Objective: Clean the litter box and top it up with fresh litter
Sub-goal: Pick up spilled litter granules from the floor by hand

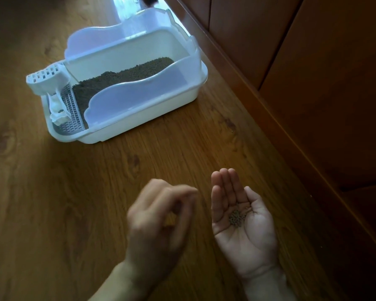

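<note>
I am holding my right hand (243, 222) palm up, fingers straight, carrying litter grains (237, 217). My left hand (159, 222) is blurring, fingertips bunched; whether pinching anything, I cannot tell. Farther off, the litter box (126, 83) is sitting on the wooden floor (52, 192), scoop (48, 83) hanging at its left end.

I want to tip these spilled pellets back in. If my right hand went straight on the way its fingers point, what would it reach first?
Probably bare wood floor, then the litter box's near side wall; depth is unclear. The right hand cups pellets.
</note>
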The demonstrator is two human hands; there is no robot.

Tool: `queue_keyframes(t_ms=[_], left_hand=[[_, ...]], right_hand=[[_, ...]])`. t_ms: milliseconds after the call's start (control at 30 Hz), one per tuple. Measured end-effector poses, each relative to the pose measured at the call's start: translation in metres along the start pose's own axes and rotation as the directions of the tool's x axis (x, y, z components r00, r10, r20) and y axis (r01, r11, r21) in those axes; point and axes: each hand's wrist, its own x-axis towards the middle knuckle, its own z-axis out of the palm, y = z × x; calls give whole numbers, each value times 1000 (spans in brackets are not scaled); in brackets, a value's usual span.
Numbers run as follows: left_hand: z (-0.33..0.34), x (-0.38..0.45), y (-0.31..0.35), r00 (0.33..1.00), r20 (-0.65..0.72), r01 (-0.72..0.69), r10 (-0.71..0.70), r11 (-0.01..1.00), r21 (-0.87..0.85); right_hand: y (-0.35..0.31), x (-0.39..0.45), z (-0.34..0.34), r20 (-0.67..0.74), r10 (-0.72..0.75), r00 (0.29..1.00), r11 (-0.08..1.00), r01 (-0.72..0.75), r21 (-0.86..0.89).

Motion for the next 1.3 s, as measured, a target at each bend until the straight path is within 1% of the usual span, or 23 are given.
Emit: queue_keyframes(t_ms=[33,67,100,133,167,200,267,367,467,600,700,767,867,933,1067,1200,1233,1300], left_hand=[[-2,-3,-14,996,-7,90,-90,995,42],[-4,-7,-31,982,-18,190,-189,978,86],[-5,-14,-51,957,-28,291,-290,952,96],[-7,-23,-71,926,-14,377,-378,919,113],[-9,-33,-88,900,15,428,-435,891,150],[-11,-42,-100,883,54,447,-466,871,202],[-11,-57,-111,880,115,417,-461,865,279],[-10,-62,-114,889,171,361,-425,879,312],[-2,-57,-110,905,189,308,-380,894,325],[5,-51,-112,916,207,246,-342,891,382],[10,-50,-114,926,224,182,-303,881,437],[13,-50,-117,927,210,188,-312,868,460],[13,-45,-119,919,120,291,-376,850,439],[14,-41,-119,915,94,313,-391,839,446],[16,-36,-120,913,118,286,-391,817,500],[19,-32,-120,915,157,214,-371,777,592],[20,-30,-119,915,162,209,-370,775,596],[21,-24,-110,911,145,252,-387,798,547]], right_hand=[[0,1,-3,45,2,999,996,-6,88],[0,-1,-3,89,-2,996,991,-10,136],[1,-2,-4,120,-1,993,987,-18,157],[2,-2,-2,114,0,994,987,-19,158],[3,-2,-2,111,3,994,989,-20,149],[4,-3,-2,94,2,996,991,-15,133],[4,-3,0,62,3,998,995,-9,96],[5,-4,-1,69,4,998,998,-9,68],[5,-3,-3,69,20,997,997,-24,69],[4,-3,-5,79,1,997,998,-7,69],[4,-3,-6,42,-1,999,998,-1,61],[5,-4,-6,47,-6,999,998,3,58],[6,-5,-5,45,-1,999,998,-1,55],[6,-5,-7,44,-2,999,999,0,51],[6,-5,-7,49,3,999,998,-6,57],[6,-3,-10,51,6,999,998,-9,66],[6,-3,-10,43,3,999,998,-6,70],[5,-3,-11,25,4,1000,998,-5,68]])
